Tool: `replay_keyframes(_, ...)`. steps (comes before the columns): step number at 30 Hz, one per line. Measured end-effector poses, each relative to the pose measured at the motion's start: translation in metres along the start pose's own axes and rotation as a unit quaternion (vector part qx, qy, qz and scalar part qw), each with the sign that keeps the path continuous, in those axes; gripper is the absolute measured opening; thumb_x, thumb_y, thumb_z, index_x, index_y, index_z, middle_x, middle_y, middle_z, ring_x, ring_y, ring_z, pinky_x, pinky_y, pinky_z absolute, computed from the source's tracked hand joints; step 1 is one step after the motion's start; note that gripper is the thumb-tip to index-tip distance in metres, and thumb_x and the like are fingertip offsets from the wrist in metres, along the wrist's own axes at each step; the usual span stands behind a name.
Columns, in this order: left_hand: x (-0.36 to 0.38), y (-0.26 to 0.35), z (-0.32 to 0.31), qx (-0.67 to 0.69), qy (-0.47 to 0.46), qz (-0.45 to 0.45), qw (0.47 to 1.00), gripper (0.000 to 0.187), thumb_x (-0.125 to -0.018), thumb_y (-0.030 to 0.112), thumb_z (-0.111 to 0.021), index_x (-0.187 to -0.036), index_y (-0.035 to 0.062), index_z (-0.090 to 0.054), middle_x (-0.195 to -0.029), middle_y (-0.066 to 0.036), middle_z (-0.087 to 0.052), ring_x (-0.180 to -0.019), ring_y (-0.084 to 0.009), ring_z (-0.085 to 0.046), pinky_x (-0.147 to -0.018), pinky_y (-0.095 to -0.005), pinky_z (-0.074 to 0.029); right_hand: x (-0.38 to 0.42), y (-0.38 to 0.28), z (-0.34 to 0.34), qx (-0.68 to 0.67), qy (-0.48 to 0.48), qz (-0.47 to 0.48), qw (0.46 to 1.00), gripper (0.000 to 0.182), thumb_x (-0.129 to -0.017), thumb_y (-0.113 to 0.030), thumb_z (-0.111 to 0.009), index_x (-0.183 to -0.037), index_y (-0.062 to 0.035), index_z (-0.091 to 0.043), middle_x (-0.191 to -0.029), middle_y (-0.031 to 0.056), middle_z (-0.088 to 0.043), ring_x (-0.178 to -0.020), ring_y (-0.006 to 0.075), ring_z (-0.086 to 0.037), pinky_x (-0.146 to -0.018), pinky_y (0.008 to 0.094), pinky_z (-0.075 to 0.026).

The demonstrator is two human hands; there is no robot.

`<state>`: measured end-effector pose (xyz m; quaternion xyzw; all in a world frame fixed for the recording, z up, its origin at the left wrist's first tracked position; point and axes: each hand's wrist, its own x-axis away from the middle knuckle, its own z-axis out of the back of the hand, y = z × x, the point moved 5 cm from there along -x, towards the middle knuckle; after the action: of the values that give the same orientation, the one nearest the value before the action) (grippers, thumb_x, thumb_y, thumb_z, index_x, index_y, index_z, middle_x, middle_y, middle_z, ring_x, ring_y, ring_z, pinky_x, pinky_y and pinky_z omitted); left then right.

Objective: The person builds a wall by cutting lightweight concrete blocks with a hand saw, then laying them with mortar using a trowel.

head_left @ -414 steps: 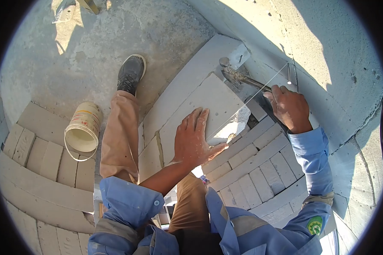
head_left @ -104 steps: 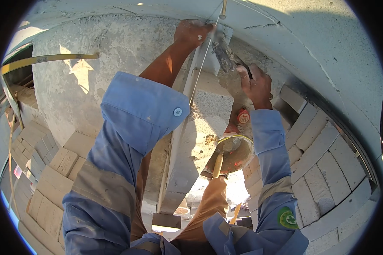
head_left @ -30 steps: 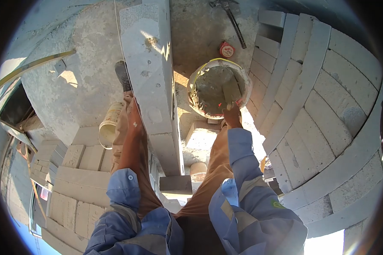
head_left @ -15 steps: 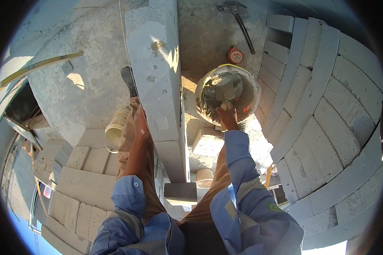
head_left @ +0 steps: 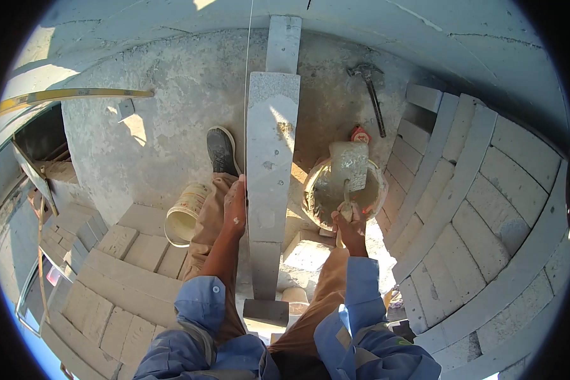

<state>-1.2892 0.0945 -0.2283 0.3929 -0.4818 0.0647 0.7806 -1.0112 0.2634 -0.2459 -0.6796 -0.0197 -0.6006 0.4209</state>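
My right hand (head_left: pixel 349 223) is closed round the handle of a trowel (head_left: pixel 349 166), whose broad blade is coated with grey mortar. The blade is above the far side of a bucket (head_left: pixel 309 201) that has wet mortar inside. My left hand (head_left: pixel 235 206) lies along the left side of a narrow block wall (head_left: pixel 269 171), its fingers stretched forward close to a taut string line (head_left: pixel 247 95). Whether the fingertips press on the block is hard to see.
A hammer (head_left: pixel 372 98) and a red tape measure (head_left: pixel 360 135) lie beyond the bucket. Stacked blocks (head_left: pixel 487 183) rise at the right, more blocks (head_left: pixel 133 272) at the left. A white pail (head_left: pixel 187 215) lies tipped by my left leg. A long yellow level (head_left: pixel 76 95) is far left.
My right hand has lifted the trowel from inside the bucket to above its far rim, mortar on the blade. The view has shifted, and my left hand stays beside the block wall.
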Motion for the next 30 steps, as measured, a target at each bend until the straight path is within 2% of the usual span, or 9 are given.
replay_keyframes(2, -0.002, -0.001, 0.0, 0.119, 0.041, 0.092, 0.988, 0.051, -0.105, 0.045, -0.049, -0.119, -0.0016, -0.065, -0.113, -0.007, -0.066, -0.102, -0.0155, -0.058, -0.094, -0.0296, -0.044, -0.023, -0.052, -0.018, -0.024, -0.032, 0.033, 0.999, 0.019, -0.088, -0.008, -0.071, -0.104, -0.0062, -0.061, -0.076, 0.0018, -0.062, -0.057, 0.0077, -0.055, -0.052, 0.025, -0.045)
replay_keyframes(4, -0.003, -0.001, -0.002, 0.142, 0.029, 0.078, 0.986, 0.053, -0.104, 0.047, -0.05, -0.119, -0.0014, -0.065, -0.113, -0.007, -0.065, -0.104, -0.0163, -0.058, -0.095, -0.0309, -0.044, -0.058, -0.086, -0.032, -0.062, -0.069, 0.06, 0.994, 0.025, -0.089, -0.007, -0.07, -0.112, -0.0051, -0.062, -0.08, 0.0027, -0.063, -0.063, 0.0077, -0.057, -0.057, 0.0243, -0.047)
replay_keyframes(8, -0.015, -0.025, -0.002, 0.212, 0.021, 0.096, 0.972, 0.059, -0.101, 0.053, -0.054, -0.12, -0.0018, -0.065, -0.116, -0.009, -0.066, -0.11, -0.02, -0.059, -0.099, -0.0346, -0.043, -0.125, -0.174, -0.06, 0.229, 0.007, 0.296, 0.927, 0.041, -0.087, -0.014, -0.069, -0.124, 0.0, -0.059, -0.091, 0.0113, -0.066, -0.08, 0.0222, -0.067, -0.07, 0.036, -0.054)
replay_keyframes(9, -0.014, -0.018, -0.001, 0.218, 0.023, 0.096, 0.971, 0.059, -0.101, 0.053, -0.054, -0.12, -0.0018, -0.065, -0.116, -0.009, -0.066, -0.11, -0.02, -0.059, -0.099, -0.0346, -0.043, -0.139, -0.19, -0.067, 0.234, 0.003, 0.298, 0.925, 0.041, -0.087, -0.014, -0.069, -0.124, 0.0, -0.059, -0.091, 0.0113, -0.066, -0.08, 0.0222, -0.067, -0.07, 0.036, -0.054)
replay_keyframes(11, -0.013, -0.004, 0.002, 0.196, 0.028, 0.092, 0.976, 0.063, -0.099, 0.056, -0.055, -0.124, -0.0021, -0.063, -0.12, -0.011, -0.065, -0.115, -0.0225, -0.059, -0.102, -0.0371, -0.042, -0.147, -0.233, -0.088, 0.464, 0.099, 0.452, 0.755, 0.048, -0.084, -0.02, -0.069, -0.127, -0.002, -0.057, -0.106, 0.0171, -0.067, -0.09, 0.0351, -0.07, -0.076, 0.0427, -0.056)
replay_keyframes(14, -0.017, -0.002, 0.004, 0.212, 0.015, 0.106, 0.972, 0.065, -0.099, 0.056, -0.054, -0.129, -0.0021, -0.061, -0.124, -0.012, -0.064, -0.118, -0.023, -0.058, -0.103, -0.0375, -0.042, -0.164, -0.266, -0.114, 0.556, 0.135, 0.388, 0.723, 0.051, -0.082, -0.022, -0.07, -0.128, -0.0062, -0.057, -0.118, 0.0179, -0.064, -0.096, 0.0399, -0.068, -0.079, 0.0457, -0.057)
replay_keyframes(18, -0.017, 0.006, 0.005, 0.213, 0.007, 0.129, 0.969, 0.066, -0.102, 0.054, -0.048, -0.137, -0.0019, -0.056, -0.133, -0.015, -0.061, -0.125, -0.0253, -0.056, -0.104, -0.039, -0.042, -0.185, -0.264, -0.115, 0.584, 0.147, 0.384, 0.7, 0.052, -0.081, -0.023, -0.072, -0.128, -0.0089, -0.057, -0.119, 0.0165, -0.063, -0.098, 0.037, -0.068, -0.078, 0.0463, -0.057)
replay_keyframes(20, -0.019, 0.004, 0.008, 0.217, 0.004, 0.132, 0.967, 0.067, -0.102, 0.055, -0.048, -0.137, -0.002, -0.055, -0.134, -0.016, -0.06, -0.125, -0.0263, -0.056, -0.104, -0.0397, -0.042, -0.178, -0.258, -0.112, 0.571, 0.158, 0.466, 0.656, 0.05, -0.081, -0.022, -0.071, -0.127, -0.0093, -0.058, -0.115, 0.0154, -0.063, -0.095, 0.0356, -0.068, -0.075, 0.0464, -0.057)
replay_keyframes(30, -0.024, 0.011, 0.005, 0.234, 0.009, 0.125, 0.964, 0.076, -0.098, 0.062, -0.05, -0.135, -0.0042, -0.055, -0.133, -0.02, -0.06, -0.125, -0.032, -0.055, -0.109, -0.0445, -0.039, -0.139, -0.233, -0.092, 0.607, 0.079, 0.391, 0.687, 0.044, -0.079, -0.02, -0.071, -0.122, -0.0093, -0.063, -0.107, 0.011, -0.062, -0.093, 0.0324, -0.067, -0.074, 0.0437, -0.057)
